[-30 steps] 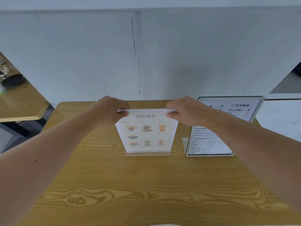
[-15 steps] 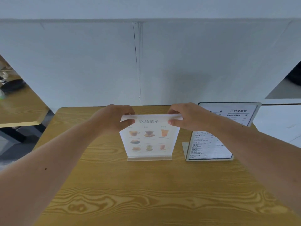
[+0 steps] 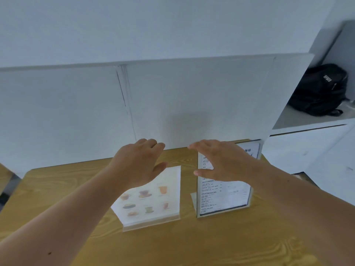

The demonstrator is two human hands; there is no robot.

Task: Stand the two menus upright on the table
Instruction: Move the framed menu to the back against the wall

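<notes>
Two menus stand upright side by side on the wooden table (image 3: 192,246). The drinks picture menu (image 3: 153,198) sits in a clear acrylic stand in the middle. To its right stands the black-framed text menu (image 3: 224,196). My left hand (image 3: 138,162) hovers open above the picture menu's upper left, hiding that corner and touching nothing. My right hand (image 3: 222,162) hovers open in front of the text menu's upper part, fingers spread, holding nothing.
A white partition wall (image 3: 192,102) runs along the table's far edge. A black backpack (image 3: 318,91) lies on a white ledge at the upper right. The edge of another wooden table (image 3: 3,173) shows at the far left.
Both hands have let go of the picture menu's top edge and lifted away, fingers spread. The view has tilted and swung to the right.
</notes>
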